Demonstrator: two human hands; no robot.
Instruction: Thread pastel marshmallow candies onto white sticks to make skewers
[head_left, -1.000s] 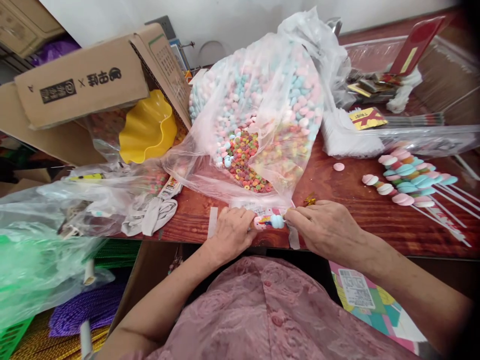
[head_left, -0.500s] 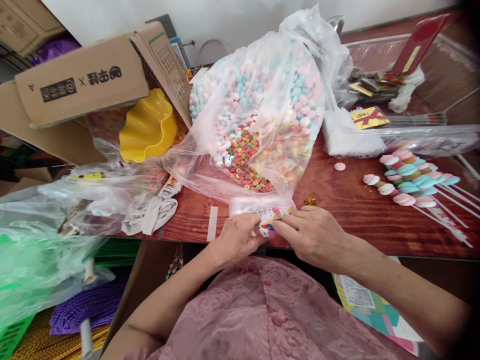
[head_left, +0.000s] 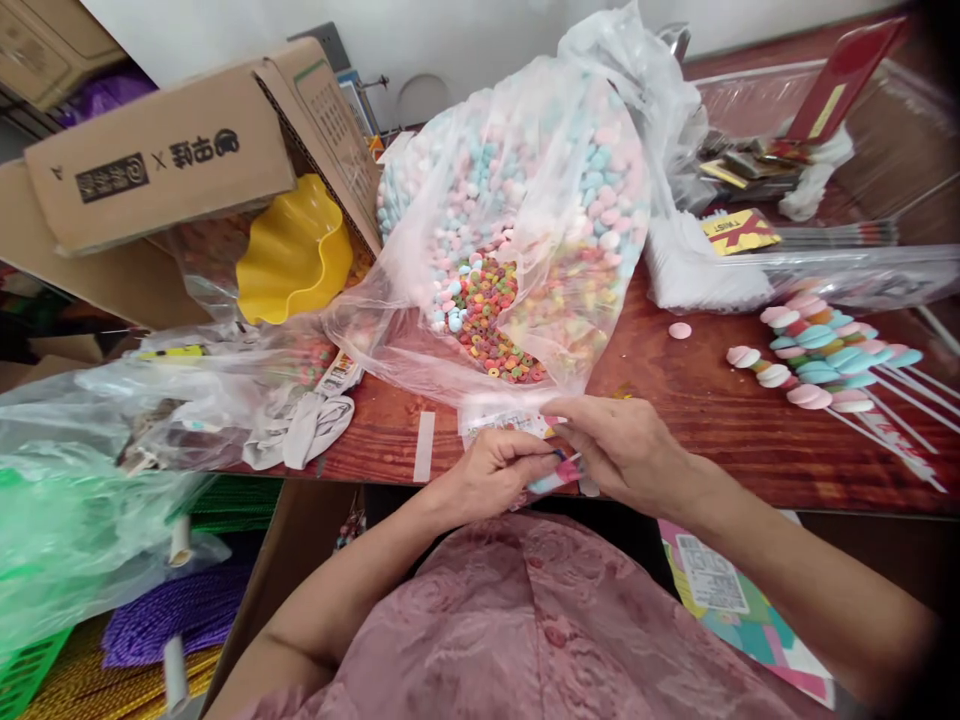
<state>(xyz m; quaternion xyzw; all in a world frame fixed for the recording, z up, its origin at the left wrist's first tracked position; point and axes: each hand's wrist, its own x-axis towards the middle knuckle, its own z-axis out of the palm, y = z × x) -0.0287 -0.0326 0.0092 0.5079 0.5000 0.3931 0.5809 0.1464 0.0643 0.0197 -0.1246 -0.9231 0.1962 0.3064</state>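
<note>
At the table's front edge, my left hand (head_left: 499, 470) pinches a small printed plastic candy bag (head_left: 553, 478) with pink and light blue showing. My right hand (head_left: 626, 445) is close against it on the right, fingers bent together over the bag's end; what they pinch is hidden. Under my fingers lies a clear printed wrapper (head_left: 502, 418). Just beyond is a large clear bag (head_left: 555, 340) of pink, blue and white marshmallows (head_left: 495, 165) and ring-shaped gummies (head_left: 491, 310). Marshmallow skewers (head_left: 825, 350) on white sticks lie to the right.
A loose pink marshmallow (head_left: 679, 330) lies on the red-brown table (head_left: 660, 380). An open cardboard box (head_left: 165, 160) with a yellow wavy bowl (head_left: 296, 250) stands at left, near a grey cloth (head_left: 300, 430). White sticks in plastic (head_left: 705, 270) lie at back right.
Both hands have shifted and turned around the small candy bag, which now points to the lower right. My right hand has drawn over the gold bits on the table, mostly covering them.
</note>
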